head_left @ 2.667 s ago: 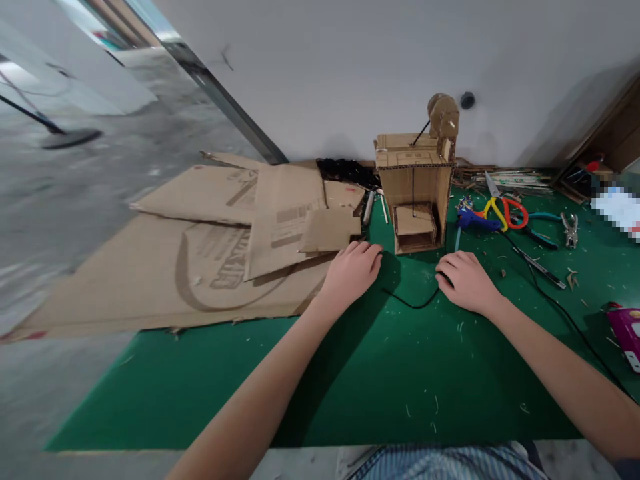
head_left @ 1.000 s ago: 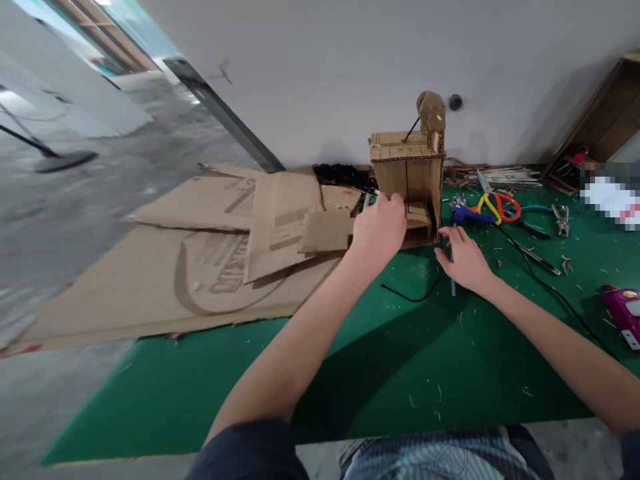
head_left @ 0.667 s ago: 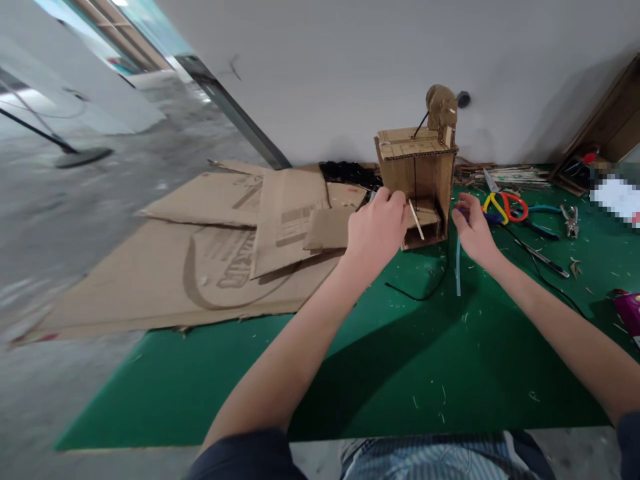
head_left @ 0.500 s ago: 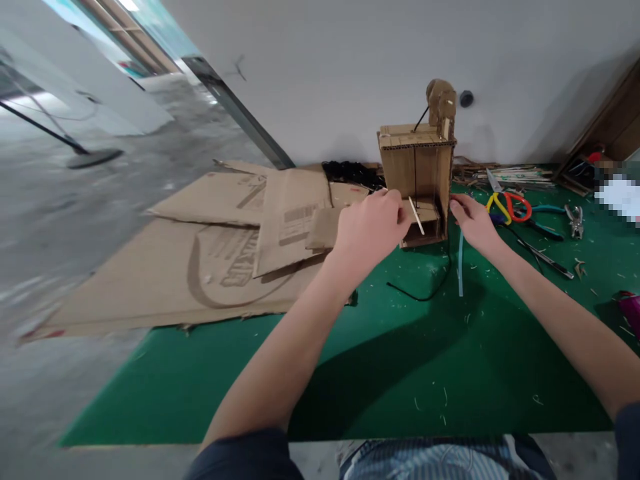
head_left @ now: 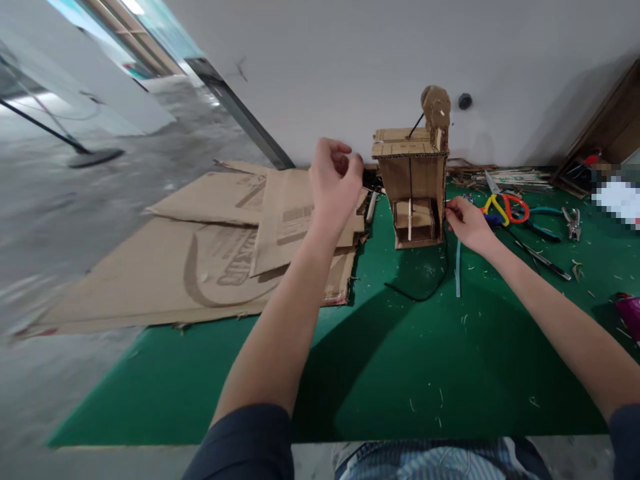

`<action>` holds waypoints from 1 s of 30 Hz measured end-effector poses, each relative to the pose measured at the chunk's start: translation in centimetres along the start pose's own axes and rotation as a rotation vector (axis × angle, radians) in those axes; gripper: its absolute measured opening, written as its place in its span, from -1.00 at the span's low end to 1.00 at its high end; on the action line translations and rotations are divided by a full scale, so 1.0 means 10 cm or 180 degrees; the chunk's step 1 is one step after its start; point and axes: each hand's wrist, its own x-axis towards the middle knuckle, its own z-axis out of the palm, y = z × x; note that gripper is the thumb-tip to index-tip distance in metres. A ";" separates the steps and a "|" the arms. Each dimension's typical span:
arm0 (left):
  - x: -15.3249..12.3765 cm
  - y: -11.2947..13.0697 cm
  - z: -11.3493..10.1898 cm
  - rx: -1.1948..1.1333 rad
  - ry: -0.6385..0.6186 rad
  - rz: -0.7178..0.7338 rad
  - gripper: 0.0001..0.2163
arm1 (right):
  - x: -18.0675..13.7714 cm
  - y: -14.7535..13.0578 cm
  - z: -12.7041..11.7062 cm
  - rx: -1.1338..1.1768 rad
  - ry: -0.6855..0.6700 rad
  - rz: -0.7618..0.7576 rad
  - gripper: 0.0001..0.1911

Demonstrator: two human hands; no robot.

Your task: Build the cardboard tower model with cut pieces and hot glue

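Observation:
A cardboard box model [head_left: 387, 177] with an open front stands upright on the green table, a round cardboard piece [head_left: 436, 103] mounted on top. A dark string comes down from its top, and a thin pale stick [head_left: 410, 223] hangs upright in the front opening. My left hand [head_left: 336, 177] is raised left of the model, fingers curled but apart, holding nothing. At the model's right side, my right hand [head_left: 466, 220] pinches the black cord [head_left: 425, 298], whose free end curves over the table in front. The fingertips are partly hidden by the model's edge.
Flat cardboard sheets [head_left: 150, 267] cover the table's left part. To the right lie scissors [head_left: 505, 205], pliers [head_left: 545, 230], a utility knife [head_left: 550, 261] and a pale blue strip [head_left: 458, 273]. Thin sticks [head_left: 520, 178] lie along the wall [head_left: 320, 73].
My left hand has let go of the thin stick and moved left and up. The stick now hangs upright instead of slanting. My right hand stays at the model's side.

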 end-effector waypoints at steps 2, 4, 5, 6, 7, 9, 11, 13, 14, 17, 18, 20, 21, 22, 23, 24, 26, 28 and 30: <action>0.09 -0.18 0.12 -0.0745 -0.0608 -0.0186 -0.69 | -0.03 -0.02 -0.05 -0.0303 -0.0053 -0.0129 -0.85; 0.12 -0.31 0.21 -0.1261 -0.1180 -0.0415 -0.57 | -0.08 -0.04 -0.09 -0.0623 -0.0146 -0.0201 -0.85; 0.11 -0.35 0.25 -0.1442 -0.1348 -0.0508 -0.53 | -0.11 -0.05 -0.10 -0.0781 -0.0203 -0.0208 -0.85; 0.10 -0.38 0.27 -0.1575 -0.1419 -0.0571 -0.51 | -0.14 -0.06 -0.11 -0.0938 -0.0265 -0.0200 -0.84; 0.09 -0.39 0.29 -0.1676 -0.1420 -0.0605 -0.49 | -0.16 -0.07 -0.11 -0.1093 -0.0328 -0.0183 -0.84; 0.06 -0.40 0.30 -0.1789 -0.1343 -0.0592 -0.50 | -0.21 -0.09 -0.10 -0.1394 -0.0437 -0.0136 -0.83; 0.05 -0.41 0.31 -0.1779 -0.1283 -0.0523 -0.53 | -0.23 -0.11 -0.09 -0.1680 -0.0510 -0.0090 -0.80; 0.04 -0.41 0.33 -0.1700 -0.1254 -0.0489 -0.57 | -0.25 -0.12 -0.08 -0.1941 -0.0581 -0.0058 -0.77; 0.05 -0.41 0.34 -0.1655 -0.1230 -0.0501 -0.60 | -0.25 -0.12 -0.06 -0.2060 -0.0632 -0.0053 -0.76; 0.05 -0.44 0.39 -0.1510 -0.1097 -0.0586 -0.67 | -0.28 -0.14 -0.03 -0.2376 -0.0841 -0.0107 -0.73; 0.05 -0.45 0.40 -0.1473 -0.1054 -0.0595 -0.69 | -0.29 -0.16 -0.02 -0.2472 -0.0914 -0.0145 -0.72; 0.06 -0.48 0.42 -0.1469 -0.1022 -0.0569 -0.71 | -0.32 -0.22 -0.02 -0.2661 -0.1058 -0.0203 -0.69; 0.07 -0.49 0.43 -0.1507 -0.1032 -0.0546 -0.71 | -0.34 -0.26 -0.02 -0.2756 -0.1127 -0.0214 -0.67; 0.07 -0.51 0.43 -0.1565 -0.1052 -0.0524 -0.70 | -0.36 -0.31 -0.03 -0.2847 -0.1193 -0.0220 -0.66; 0.08 -0.52 0.43 -0.1627 -0.1078 -0.0505 -0.69 | -0.39 -0.36 -0.03 -0.2933 -0.1251 -0.0224 -0.65; 0.09 -0.54 0.44 -0.1686 -0.1099 -0.0487 -0.68 | -0.43 -0.42 -0.03 -0.3009 -0.1303 -0.0234 -0.64; 0.10 -0.55 0.45 -0.1792 -0.1110 -0.0459 -0.66 | -0.53 -0.55 -0.01 -0.3131 -0.1408 -0.0271 -0.62; 0.11 -0.56 0.46 -0.1894 -0.1090 -0.0425 -0.64 | -0.64 -0.70 0.05 -0.3218 -0.1552 -0.0286 -0.63; 0.12 -0.57 0.47 -0.1977 -0.1091 -0.0381 -0.61 | -0.76 -0.84 0.13 -0.3310 -0.1711 -0.0267 -0.63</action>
